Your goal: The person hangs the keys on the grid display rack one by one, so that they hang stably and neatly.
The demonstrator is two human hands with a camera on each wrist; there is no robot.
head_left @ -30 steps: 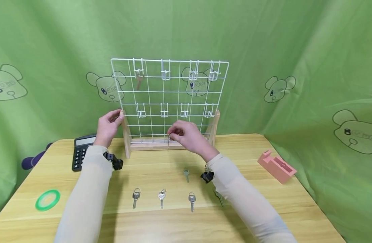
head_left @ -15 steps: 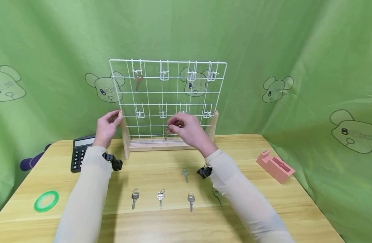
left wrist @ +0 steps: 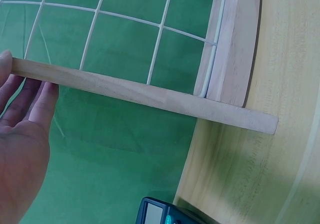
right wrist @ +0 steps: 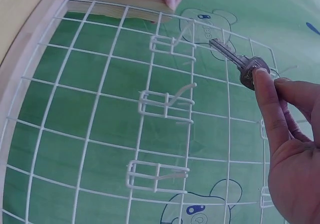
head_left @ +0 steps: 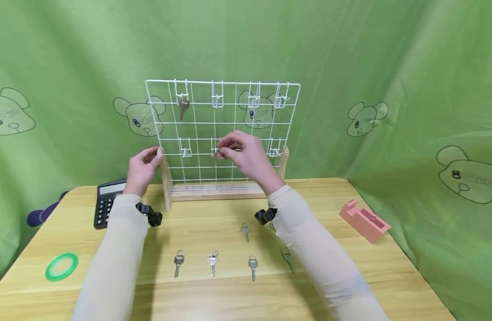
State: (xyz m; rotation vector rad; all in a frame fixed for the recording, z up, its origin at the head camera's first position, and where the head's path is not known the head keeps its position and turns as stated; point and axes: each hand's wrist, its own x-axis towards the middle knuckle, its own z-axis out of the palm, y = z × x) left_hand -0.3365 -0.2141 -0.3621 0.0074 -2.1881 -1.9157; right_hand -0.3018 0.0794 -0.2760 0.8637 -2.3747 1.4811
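the work in hand looks to be the hanging of keys on hooks, and i judge that the present step is to bring one metal key (right wrist: 254, 74) to the white wire grid (head_left: 241, 83). in the head view this key is in front of the grid, toward seven o'clock from its centre, close by the second hook from the left in the lower row (right wrist: 167, 103). whether key and hook touch, i cannot tell. a reddish-brown key (head_left: 183, 107) already hangs at ten o'clock on the grid, and five loose keys (head_left: 212, 259) lie on the wooden table (head_left: 189, 303), between five and seven o'clock from the grid.

the next move, in my opinion, calls for passing the hole of the key's head, or its ring if it has one, over the tip of the hook, and for loosening the fingers only when the hook carries the weight.

about the fingers: the right hand (head_left: 247, 154) pinches the head of the key between thumb and fingertips, which are nearly closed together; in the right wrist view the blade points free toward ten o'clock. the left hand (head_left: 141, 167) grips the upper end of the wooden side post (left wrist: 125, 91), at eight o'clock from the grid's centre, with the thumb on one face and the fingers on the other, apart only by the wood. this seems to me a steadying hold.
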